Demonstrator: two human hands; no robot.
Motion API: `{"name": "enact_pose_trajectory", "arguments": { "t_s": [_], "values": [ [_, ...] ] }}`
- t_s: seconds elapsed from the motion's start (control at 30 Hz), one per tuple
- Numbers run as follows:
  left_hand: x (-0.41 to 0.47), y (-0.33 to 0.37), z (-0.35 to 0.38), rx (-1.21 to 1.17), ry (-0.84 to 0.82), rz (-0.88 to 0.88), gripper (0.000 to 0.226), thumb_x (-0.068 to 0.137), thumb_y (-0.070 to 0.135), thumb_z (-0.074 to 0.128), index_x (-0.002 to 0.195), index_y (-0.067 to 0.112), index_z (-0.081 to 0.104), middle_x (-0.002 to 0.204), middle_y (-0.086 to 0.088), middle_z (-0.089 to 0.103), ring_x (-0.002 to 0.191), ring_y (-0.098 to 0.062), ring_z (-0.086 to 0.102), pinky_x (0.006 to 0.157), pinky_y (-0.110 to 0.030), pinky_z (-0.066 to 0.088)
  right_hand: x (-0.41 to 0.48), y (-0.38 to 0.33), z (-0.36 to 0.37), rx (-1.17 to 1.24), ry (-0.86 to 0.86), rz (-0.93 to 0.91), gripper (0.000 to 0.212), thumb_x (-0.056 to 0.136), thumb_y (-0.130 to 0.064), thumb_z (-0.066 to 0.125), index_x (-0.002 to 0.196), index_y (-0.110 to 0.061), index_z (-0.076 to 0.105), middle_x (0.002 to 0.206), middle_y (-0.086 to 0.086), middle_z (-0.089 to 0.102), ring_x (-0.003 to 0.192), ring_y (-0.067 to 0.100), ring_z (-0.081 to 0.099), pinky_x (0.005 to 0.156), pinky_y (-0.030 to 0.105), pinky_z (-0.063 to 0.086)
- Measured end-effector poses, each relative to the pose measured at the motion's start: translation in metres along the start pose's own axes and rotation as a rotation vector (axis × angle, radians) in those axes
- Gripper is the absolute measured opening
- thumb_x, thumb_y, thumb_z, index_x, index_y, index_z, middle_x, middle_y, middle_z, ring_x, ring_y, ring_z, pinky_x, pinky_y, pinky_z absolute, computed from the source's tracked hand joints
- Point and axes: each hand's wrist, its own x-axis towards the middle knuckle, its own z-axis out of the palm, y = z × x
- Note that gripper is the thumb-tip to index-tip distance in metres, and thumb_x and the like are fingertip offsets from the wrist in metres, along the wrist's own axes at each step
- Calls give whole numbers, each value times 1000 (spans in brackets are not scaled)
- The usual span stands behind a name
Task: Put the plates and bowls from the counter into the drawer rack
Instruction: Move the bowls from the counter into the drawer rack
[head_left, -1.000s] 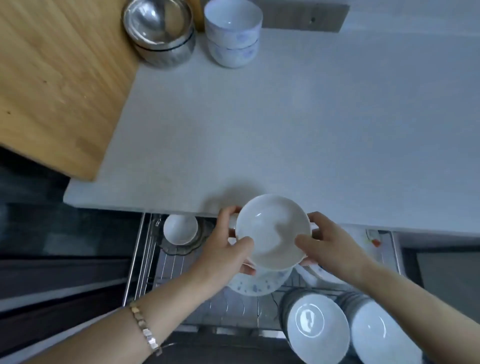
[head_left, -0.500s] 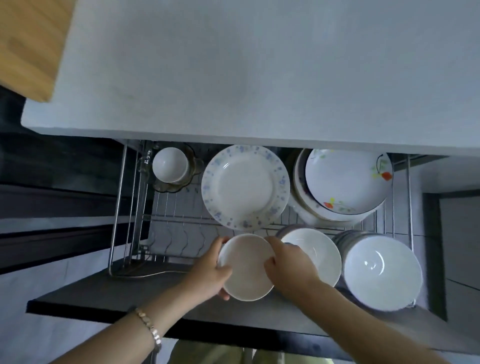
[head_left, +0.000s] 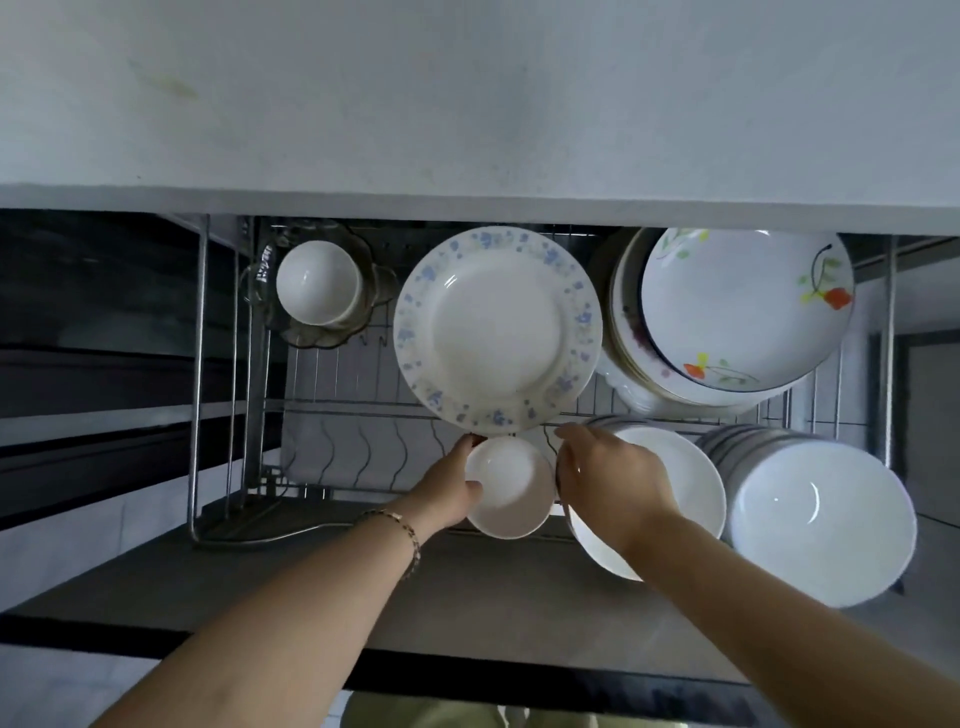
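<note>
We look straight down over the pale grey bench (head_left: 467, 93) into the pulled-out wire drawer rack (head_left: 332, 410) below its front edge. At the back left of the rack a small white cup (head_left: 317, 283) sits in a scalloped clear glass dish (head_left: 379, 291). In the back middle stands a large white plate with a blue flower rim (head_left: 496, 330), and to its right a leaning stack topped by a white plate painted with orange flowers (head_left: 743, 306). In the front right corner is a row of plain white bowls (head_left: 821, 519), and just left of it a second row fronted by a white shallow bowl (head_left: 691, 478), partly hidden by our right forearm.

Our small plain white bowl (head_left: 511, 488) is low in the front row of the rack, just below the rim of the blue-flowered plate and close beside the shallow bowl. Our left hand (head_left: 449, 493), with a chain bracelet (head_left: 402, 530) at the wrist, grips the small bowl's left edge, thumb on the inside and fingers (head_left: 470, 441) curled over the top rim. Our right hand (head_left: 608, 478) is at the bowl's right edge with fingers bent downward; we cannot tell whether they grip it or only rest against it.
</note>
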Motion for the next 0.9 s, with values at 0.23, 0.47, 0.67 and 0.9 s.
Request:
{"name": "enact_pose_trajectory", "arguments": {
  "t_s": [0.23, 0.47, 0.67, 0.9],
  "values": [
    [7, -1, 11, 109, 50, 1, 61, 95, 4, 33, 149, 28, 18, 142, -16, 36, 119, -36, 50, 91, -37, 46, -1, 8, -4, 57, 49, -37, 40, 94, -22, 40, 133, -26, 47, 128, -2, 59, 105, 28, 64, 80, 33, 51],
    [-2, -2, 8, 208, 128, 78, 57, 95, 2, 33, 149, 16, 21, 139, -16, 48, 124, -30, 50, 98, -35, 42, 3, 11, -11, 61, 44, -53, 38, 95, -21, 39, 131, -27, 49, 124, -1, 61, 105, 26, 63, 80, 32, 50],
    [-13, 4, 6, 137, 137, -68, 51, 99, 13, 35, 147, 12, 21, 135, -19, 53, 117, -34, 56, 87, -35, 48, -1, 12, -19, 40, 7, -43, 37, 95, -20, 39, 130, -27, 48, 123, 0, 61, 106, 25, 63, 83, 35, 53],
    [-60, 37, -43, 170, 163, 52, 28, 96, 18, 43, 114, 8, 61, 118, -9, 64, 108, -25, 61, 93, -36, 50, -6, -4, -61, 56, 7, -55, 36, 94, -23, 41, 128, -27, 51, 126, 0, 62, 110, 24, 62, 91, 35, 52]
  ]
}}
